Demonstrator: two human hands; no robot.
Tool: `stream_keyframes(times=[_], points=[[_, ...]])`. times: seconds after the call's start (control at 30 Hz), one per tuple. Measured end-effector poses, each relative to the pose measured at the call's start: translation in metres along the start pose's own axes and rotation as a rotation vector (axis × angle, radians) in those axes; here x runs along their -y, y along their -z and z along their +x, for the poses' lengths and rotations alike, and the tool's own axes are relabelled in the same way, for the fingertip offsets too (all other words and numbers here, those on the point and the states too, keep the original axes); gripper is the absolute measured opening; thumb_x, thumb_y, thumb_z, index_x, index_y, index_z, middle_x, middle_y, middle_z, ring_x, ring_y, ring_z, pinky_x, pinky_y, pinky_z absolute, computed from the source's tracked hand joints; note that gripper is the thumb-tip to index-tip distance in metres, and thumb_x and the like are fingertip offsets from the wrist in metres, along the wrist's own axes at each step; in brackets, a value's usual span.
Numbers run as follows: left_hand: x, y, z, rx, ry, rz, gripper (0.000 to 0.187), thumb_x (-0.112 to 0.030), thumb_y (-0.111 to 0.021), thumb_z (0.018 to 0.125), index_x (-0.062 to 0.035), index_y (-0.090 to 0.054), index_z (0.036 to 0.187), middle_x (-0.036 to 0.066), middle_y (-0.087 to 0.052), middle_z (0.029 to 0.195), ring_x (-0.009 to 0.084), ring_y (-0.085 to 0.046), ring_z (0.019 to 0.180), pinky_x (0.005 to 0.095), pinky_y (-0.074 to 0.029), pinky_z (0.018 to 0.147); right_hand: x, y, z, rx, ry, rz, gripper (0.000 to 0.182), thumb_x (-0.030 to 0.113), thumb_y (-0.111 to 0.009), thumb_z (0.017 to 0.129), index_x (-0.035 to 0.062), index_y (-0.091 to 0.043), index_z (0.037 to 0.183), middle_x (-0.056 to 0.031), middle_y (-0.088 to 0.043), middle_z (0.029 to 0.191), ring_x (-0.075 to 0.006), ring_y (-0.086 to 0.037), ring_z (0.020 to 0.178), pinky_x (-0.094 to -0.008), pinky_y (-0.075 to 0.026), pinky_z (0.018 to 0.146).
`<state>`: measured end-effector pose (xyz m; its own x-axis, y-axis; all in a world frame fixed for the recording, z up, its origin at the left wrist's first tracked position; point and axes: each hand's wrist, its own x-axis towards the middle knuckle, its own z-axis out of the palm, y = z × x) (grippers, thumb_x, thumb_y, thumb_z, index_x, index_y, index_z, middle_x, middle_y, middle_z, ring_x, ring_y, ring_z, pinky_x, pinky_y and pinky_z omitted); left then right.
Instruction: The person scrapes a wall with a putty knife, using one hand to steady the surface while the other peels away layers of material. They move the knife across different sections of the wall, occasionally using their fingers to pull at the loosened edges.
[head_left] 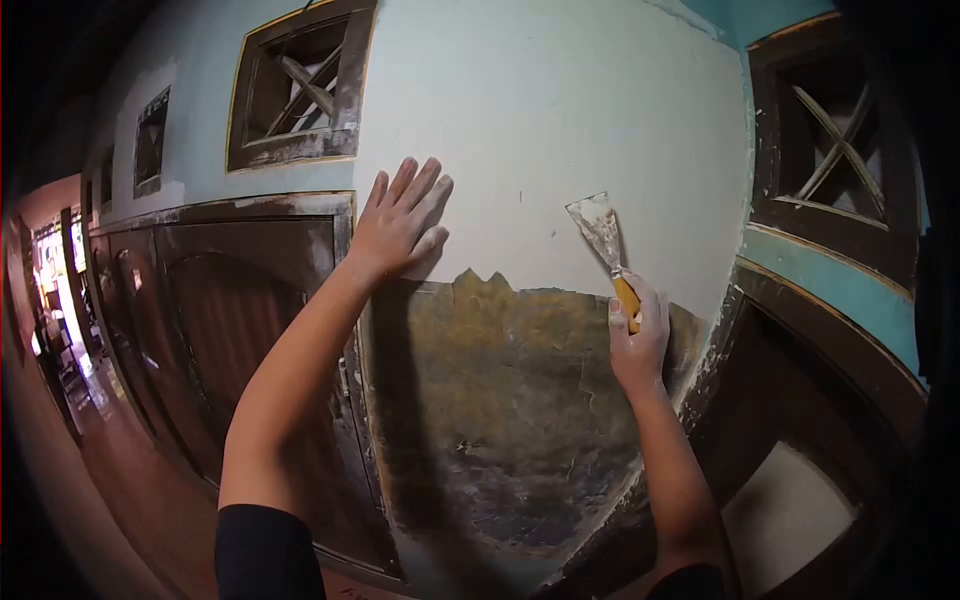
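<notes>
My right hand [643,350] grasps the scraper [600,228] at right, blade up by the white wall [520,120], above the dark patch [500,390]. My left hand [397,230] spreads open on the wall, holding nothing. Best: low blade angle, even pressure, left palm bracing.

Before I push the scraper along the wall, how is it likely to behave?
The scraper looks light, its thin, flat blade likely to flex a little. The yellow handle seems stiff, though the white-dusted right hand might let it slip.
</notes>
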<state>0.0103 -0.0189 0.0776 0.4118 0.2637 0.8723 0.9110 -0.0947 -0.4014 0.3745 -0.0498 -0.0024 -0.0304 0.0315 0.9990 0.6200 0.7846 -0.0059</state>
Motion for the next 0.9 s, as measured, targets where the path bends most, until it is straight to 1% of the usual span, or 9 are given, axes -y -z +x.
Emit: stream_keyframes(times=[0.13,0.17,0.27,0.43,0.47,0.6,0.67,0.7,0.9], points=[[0.027,0.009,0.035,-0.043,0.015,0.016,0.068,-0.041,-0.053,0.096,-0.0187,-0.032,0.156,0.009,-0.017,0.166,0.0346,-0.013,0.153,0.0571,-0.014,0.121,0.013,-0.017,-0.002,0.152,-0.096,-0.068,0.04,0.008,-0.066,0.088,0.0113,-0.061,0.127,-0.0144,-0.058,0.103,-0.0328,-0.059,0.091,-0.043,-0.052,0.079],[0.032,0.012,0.042,-0.066,0.013,0.025,0.069,-0.041,-0.053,0.096,-0.0187,-0.031,0.157,0.009,-0.017,0.167,0.0345,-0.013,0.153,0.0572,-0.014,0.121,0.013,-0.02,-0.004,0.178,-0.082,-0.11,0.039,0.009,-0.062,0.091,0.0138,-0.059,0.13,-0.0166,-0.059,0.105,-0.0369,-0.059,0.096,-0.0439,-0.05,0.083],[0.043,0.013,0.062,-0.12,0.05,0.02,0.071,-0.045,-0.052,0.095,-0.0183,-0.031,0.157,0.009,-0.018,0.166,0.0341,-0.013,0.153,0.0568,-0.013,0.122,0.01,-0.028,-0.002,0.111,-0.02,-0.196,0.046,0.009,-0.066,0.089,0.0164,-0.057,0.134,-0.0145,-0.055,0.101,-0.0329,-0.06,0.087,-0.0431,-0.053,0.074],[0.046,0.009,0.066,-0.218,0.079,0.018,0.068,-0.044,-0.05,0.095,-0.0187,-0.033,0.155,0.007,-0.023,0.165,0.0308,-0.015,0.153,0.054,-0.011,0.123,0.015,-0.034,0.013,0.137,-0.052,-0.224,0.038,0.018,-0.063,0.091,0.0157,-0.057,0.129,-0.0164,-0.057,0.105,-0.0396,-0.062,0.091,-0.0493,-0.053,0.077],[0.046,0.007,0.067,-0.216,0.095,0.01,0.066,-0.037,-0.05,0.095,-0.017,-0.033,0.156,0.008,-0.023,0.165,0.0326,-0.016,0.153,0.054,-0.012,0.123,0.012,-0.038,0.013,0.117,0.048,-0.289,0.039,0.019,-0.063,0.091,0.0163,-0.057,0.129,-0.0149,-0.058,0.102,-0.0376,-0.064,0.086,-0.0483,-0.054,0.073],[0.051,-0.001,0.065,-0.31,0.127,-0.036,0.06,-0.033,-0.047,0.097,-0.0148,-0.037,0.154,0.008,-0.028,0.163,0.0336,-0.02,0.152,0.055,-0.013,0.122,0.027,-0.048,0.004,0.183,0.122,-0.367,0.041,0.022,-0.064,0.09,0.0179,-0.058,0.13,-0.0111,-0.061,0.095,-0.0316,-0.066,0.069,-0.0435,-0.055,0.061],[0.054,-0.005,0.065,-0.319,0.219,-0.011,0.058,-0.032,-0.045,0.099,-0.0141,-0.037,0.154,0.008,-0.028,0.163,0.0333,-0.021,0.151,0.0546,-0.013,0.122,0.034,-0.055,0.0,0.32,0.107,-0.498,0.043,0.023,-0.066,0.088,0.0176,-0.059,0.13,-0.0098,-0.061,0.087,-0.0304,-0.065,0.063,-0.0431,-0.054,0.058],[0.054,-0.005,0.065,-0.34,0.229,-0.007,0.057,-0.032,-0.043,0.1,-0.0143,-0.037,0.154,0.009,-0.028,0.163,0.0331,-0.022,0.151,0.0545,-0.013,0.122,0.035,-0.061,0.0,0.299,0.16,-0.553,0.044,0.023,-0.068,0.086,0.0169,-0.059,0.129,-0.0075,-0.059,0.08,-0.0276,-0.063,0.055,-0.0417,-0.053,0.054],[0.059,-0.013,0.065,-0.384,0.26,-0.047,0.058,-0.029,-0.043,0.1,-0.01,-0.036,0.154,0.011,-0.029,0.163,0.0341,-0.021,0.151,0.0561,-0.012,0.121,0.053,-0.084,0.022,0.265,0.221,-0.589,0.043,0.024,-0.067,0.087,0.0172,-0.06,0.128,-0.0053,-0.056,0.073,-0.0243,-0.06,0.05,-0.0385,-0.05,0.047]])
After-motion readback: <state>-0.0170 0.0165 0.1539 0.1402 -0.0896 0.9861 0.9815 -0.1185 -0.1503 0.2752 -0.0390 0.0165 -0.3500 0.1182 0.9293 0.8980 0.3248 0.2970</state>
